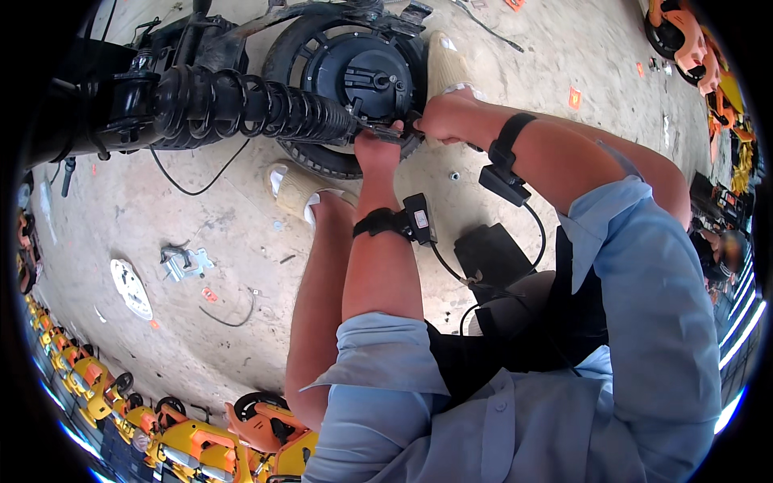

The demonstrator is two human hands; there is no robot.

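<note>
A black wheel with a hub motor (354, 76) lies beside my feet, its tyre resting on the floor. From the left, a black coil-spring shock absorber (250, 105) reaches across to the wheel's near rim. My left hand (378, 146) is closed at the end of the shock absorber, against a dark metal part (382, 133). Just to its right, my right hand (443, 119) has its fingers curled at the same spot by the tyre. What the fingers of either hand grip is too small and partly hidden.
A nut (454, 175) lies on the floor right of my left forearm. To the left are a metal bracket (185, 262), a white disc (131, 288) and a loose black cable (233, 318). Yellow and orange scooters (197, 447) line the edges. A cable joins my wrist straps.
</note>
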